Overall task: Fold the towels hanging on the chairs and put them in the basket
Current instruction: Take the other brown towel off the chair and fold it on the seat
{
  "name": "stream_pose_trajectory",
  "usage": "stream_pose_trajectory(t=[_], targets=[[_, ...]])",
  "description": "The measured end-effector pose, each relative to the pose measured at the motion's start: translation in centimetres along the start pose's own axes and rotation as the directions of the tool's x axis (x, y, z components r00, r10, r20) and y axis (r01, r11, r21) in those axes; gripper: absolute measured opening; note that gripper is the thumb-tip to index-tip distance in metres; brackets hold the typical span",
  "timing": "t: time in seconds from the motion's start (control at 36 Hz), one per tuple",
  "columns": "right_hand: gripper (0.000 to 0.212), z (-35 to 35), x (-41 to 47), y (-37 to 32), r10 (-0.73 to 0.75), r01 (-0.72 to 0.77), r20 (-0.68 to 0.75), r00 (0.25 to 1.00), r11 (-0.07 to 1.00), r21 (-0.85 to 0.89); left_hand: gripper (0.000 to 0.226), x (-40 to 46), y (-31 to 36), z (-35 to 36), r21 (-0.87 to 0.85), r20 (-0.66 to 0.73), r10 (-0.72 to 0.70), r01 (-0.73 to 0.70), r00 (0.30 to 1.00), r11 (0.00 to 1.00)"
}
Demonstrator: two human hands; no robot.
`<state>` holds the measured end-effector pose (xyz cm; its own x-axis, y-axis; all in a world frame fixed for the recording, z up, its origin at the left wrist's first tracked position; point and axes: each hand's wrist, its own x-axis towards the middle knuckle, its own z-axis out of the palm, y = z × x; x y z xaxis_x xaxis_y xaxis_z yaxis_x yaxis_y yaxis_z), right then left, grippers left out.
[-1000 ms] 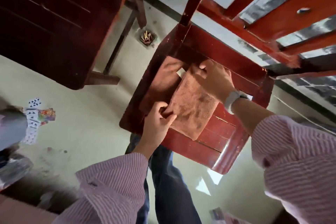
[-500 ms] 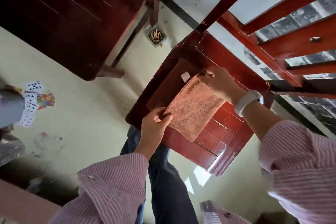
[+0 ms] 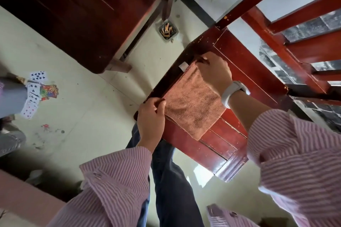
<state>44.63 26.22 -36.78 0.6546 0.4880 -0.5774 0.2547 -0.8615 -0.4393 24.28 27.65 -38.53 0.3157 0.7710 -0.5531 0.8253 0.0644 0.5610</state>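
A folded terracotta-coloured towel (image 3: 193,105) is lying flat on the seat of a red wooden chair (image 3: 245,72), toward the seat's left edge, with a small white tag (image 3: 183,65) showing at its far corner. The left hand (image 3: 151,118) is gripping the towel's near left corner: its fingers are curling over the edge and the thumb is pressing on top of the cloth. The right hand (image 3: 215,73) is resting on the far part of the towel, palm down, with its fingertips bending over the far corner beside the tag; whether they are pinching the cloth or only pressing it is hard to tell. A white wristband (image 3: 231,93) is sitting on the right wrist, and both arms are wearing pink striped sleeves (image 3: 118,177). On the pale floor (image 3: 73,116) to the left, playing cards (image 3: 34,94) are lying scattered, and an ashtray with cigarette ends (image 3: 167,30) is sitting beyond the chair, near a dark wooden cabinet (image 3: 83,9).
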Motion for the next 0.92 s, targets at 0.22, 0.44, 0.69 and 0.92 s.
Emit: stream_pose_trajectory(t=[0.22, 0.44, 0.69, 0.92], targets=[[0.022, 0.6, 0.5, 0.3, -0.022, 0.02, -0.073, 0.997, 0.999, -0.028, 0.028, 0.7, 0.3, 0.1, 0.249, -0.042, 0.029, -0.018, 0.999, 0.968], [0.038, 0.3, -4.4, 2.3, -0.28, 0.308, -0.436, 0.855, 0.952, -0.008, 0.028, 0.4, 1.2, -0.4, 0.431, -0.069, 0.308, -0.25, 0.949, 0.867], [0.053, 4.6, -9.6, 7.4, -0.211, 0.124, -0.253, 0.944, 0.94, -0.319, 0.052, 3.7, 4.2, 1.4, 0.461, 0.481, 0.708, -0.836, 0.517, 0.298], [0.055, 7.5, -7.4, 8.3, -0.134, 0.014, -0.295, 0.946, 0.927, -0.375, 0.054, 9.3, 7.2, 4.0, 0.513, 0.571, 0.691, -0.85, 0.443, 0.122]])
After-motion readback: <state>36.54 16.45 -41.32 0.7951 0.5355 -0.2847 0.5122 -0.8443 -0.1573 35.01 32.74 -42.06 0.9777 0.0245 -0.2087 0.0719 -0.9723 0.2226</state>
